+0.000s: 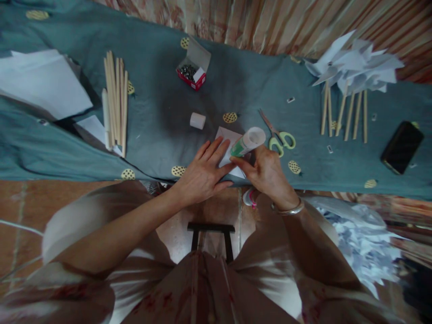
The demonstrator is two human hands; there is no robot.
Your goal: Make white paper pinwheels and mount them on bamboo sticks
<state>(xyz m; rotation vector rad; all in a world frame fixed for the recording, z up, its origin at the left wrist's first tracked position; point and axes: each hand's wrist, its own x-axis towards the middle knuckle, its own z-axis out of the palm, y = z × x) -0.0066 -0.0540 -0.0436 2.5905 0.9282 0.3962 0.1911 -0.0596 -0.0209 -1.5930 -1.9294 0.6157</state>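
Blue-green cloth (243, 76) covers the tabletop (151, 128) I watch from afar, dotted with yellow pineapple prints (230, 117). Near its close edge lies a folded sheet (224, 133), which I take as my clock's centre. The wearer's left hand (204, 170) rests flat across it, fingers a little spread. The right hand (268, 167) grips a glue stick (248, 141), tilted over the sheet; I can't tell whether its lower end touches. Its green label stays unreadable from here.

A white cap (197, 120) lies just off at ten o'clock. Further out, at eleven, a red box (193, 77) stands open, full of small metal bits (188, 71); I make out pale printed patches on it, but no words. Wooden sticks (116, 105) lie at ten o'clock, with a paper stack (43, 85) beyond.

At two o'clock I see green-handled scissors (276, 135), near the right hand, then white pinwheels (357, 67) further along. A dark phone (402, 147) sits at three, showing me no readable brand. The little black-and-white tags (330, 149) on the cloth are too small to read.
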